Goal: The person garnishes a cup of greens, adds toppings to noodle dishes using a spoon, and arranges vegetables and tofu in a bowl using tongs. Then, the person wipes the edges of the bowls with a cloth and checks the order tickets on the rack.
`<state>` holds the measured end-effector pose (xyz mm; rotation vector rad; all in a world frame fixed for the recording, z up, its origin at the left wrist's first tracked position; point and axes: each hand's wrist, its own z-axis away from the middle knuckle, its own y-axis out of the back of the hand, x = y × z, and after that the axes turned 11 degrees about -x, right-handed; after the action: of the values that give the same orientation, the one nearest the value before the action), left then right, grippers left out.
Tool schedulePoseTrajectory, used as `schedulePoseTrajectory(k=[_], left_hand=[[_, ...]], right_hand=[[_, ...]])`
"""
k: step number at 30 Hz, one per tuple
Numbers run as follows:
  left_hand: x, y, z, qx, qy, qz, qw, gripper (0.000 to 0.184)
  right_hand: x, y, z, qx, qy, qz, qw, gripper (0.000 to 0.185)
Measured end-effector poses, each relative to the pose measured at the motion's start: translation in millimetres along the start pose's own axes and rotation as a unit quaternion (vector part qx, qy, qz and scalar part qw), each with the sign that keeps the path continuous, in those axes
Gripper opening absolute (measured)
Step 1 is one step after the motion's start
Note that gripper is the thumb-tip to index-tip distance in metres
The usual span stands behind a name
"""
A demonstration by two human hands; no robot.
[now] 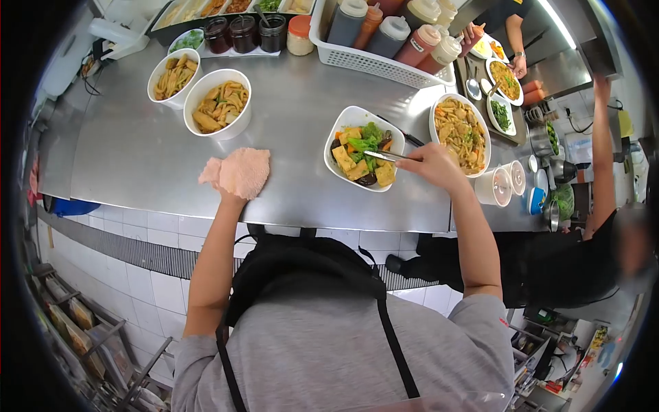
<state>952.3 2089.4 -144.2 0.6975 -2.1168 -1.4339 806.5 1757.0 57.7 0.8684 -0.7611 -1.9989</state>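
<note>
My right hand (436,167) is closed around slim metal tongs (384,156). Their tips touch the broccoli in a white square bowl (329,158), which also holds fried tofu, carrot and dark mushroom pieces. A black-handled utensil (412,139) lies behind that bowl, partly hidden. On the steel counter, my left hand holds a pink cloth (240,172), which covers its fingers. Just right of my right hand stands a white oval dish of noodles (461,134).
Two white tubs of noodles (220,110) (175,77) stand back left. Dark sauce jars (244,34) and a white basket of squeeze bottles (384,65) line the back. Lidded cups (494,187) are at right. A co-worker in black (570,264) reaches across the right; another person's hands (518,66) are by plated food.
</note>
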Motion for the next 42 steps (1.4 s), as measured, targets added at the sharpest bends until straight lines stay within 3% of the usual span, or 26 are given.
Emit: schedulePoseTrajectory(k=[1,3,4,6,7,9,10,12,13,20,22,24,26,28,31,33,34,36,38,40,42], left_hand=[[9.5,21.9,-9.7,-0.001,-0.004,-0.001,1.0,0.008],[27.4,60.1,-27.4,-0.161,0.024,-0.06,0.985,0.008],[27.0,59.1,-27.7,-0.161,0.023,-0.059,0.985,0.008],[26.1,55.6,-26.3,-0.182,0.032,-0.07,0.98,0.009],[25.9,54.0,-24.4,-0.184,0.03,-0.068,0.98,0.009],[24.4,51.1,-22.2,-0.139,0.016,-0.07,0.988,0.01],[25.9,54.9,-24.0,-0.139,0.017,-0.069,0.988,0.01],[27.9,64.4,-28.0,-0.168,0.012,-0.057,0.984,0.009],[27.7,65.9,-28.6,-0.169,0.015,-0.056,0.984,0.009],[25.5,62.9,-27.5,-0.138,0.016,-0.045,0.989,0.008],[25.9,61.8,-29.0,-0.127,0.01,-0.047,0.991,0.008],[26.4,63.2,-31.4,-0.181,0.019,-0.054,0.982,0.008],[26.5,64.3,-31.1,-0.174,0.019,-0.042,0.984,0.01],[27.2,64.4,-31.1,-0.168,0.018,-0.028,0.985,0.013],[24.7,56.9,-26.0,-0.182,0.033,-0.039,0.982,0.013],[15.8,34.7,-15.4,-0.067,0.025,-0.009,0.997,0.013],[19.9,43.7,-20.4,-0.067,0.023,-0.009,0.997,0.013],[26.7,60.6,-26.9,-0.168,0.034,-0.045,0.984,0.013],[25.3,57.6,-26.0,-0.19,0.042,-0.043,0.98,0.014],[29.7,67.1,-33.7,-0.212,0.047,-0.038,0.975,0.014],[37.6,78.1,-41.8,-0.304,0.087,-0.049,0.948,0.016]], right_hand=[[2.7,-0.3,1.2,0.001,-0.001,-0.004,1.0,0.039],[8.0,5.8,0.2,0.078,0.06,-0.026,0.995,0.034],[-0.3,15.8,4.8,0.077,0.059,-0.026,0.995,0.034],[-22.2,47.3,21.2,0.166,0.153,0.21,0.951,0.028],[-32.7,57.6,24.5,0.165,0.15,0.208,0.952,0.028],[-57.2,74.3,23.9,0.106,0.204,0.378,0.897,0.024],[-69.3,79.4,21.4,0.104,0.204,0.379,0.897,0.024],[-89.7,84.0,12.2,-0.047,0.124,0.412,0.901,0.024],[-90.5,81.1,3.0,-0.045,0.133,0.435,0.89,0.023],[-96.7,47.4,-25.6,-0.06,0.155,0.451,0.877,0.023],[-97.9,40.8,-28.8,-0.082,0.108,0.472,0.871,0.023],[-97.0,40.3,-26.3,-0.077,0.103,0.468,0.874,0.024],[-94.8,47.3,-23.0,-0.071,0.1,0.463,0.878,0.025],[-87.3,68.3,-15.9,-0.026,0.176,0.372,0.911,0.03],[-82.4,84.6,-32.6,0.019,0.161,0.376,0.912,0.033],[-79.0,77.0,-57.5,-0.001,0.149,0.386,0.91,0.033],[-76.4,72.4,-70.5,-0.022,0.138,0.399,0.906,0.034],[-74.6,68.9,-87.1,-0.058,0.143,0.356,0.922,0.034],[-72.8,66.3,-93.4,-0.093,0.149,0.312,0.934,0.035],[-79.5,69.9,-83.8,-0.124,0.13,0.358,0.916,0.036],[-72.4,66.5,-81.3,-0.089,0.123,0.36,0.92,0.037]])
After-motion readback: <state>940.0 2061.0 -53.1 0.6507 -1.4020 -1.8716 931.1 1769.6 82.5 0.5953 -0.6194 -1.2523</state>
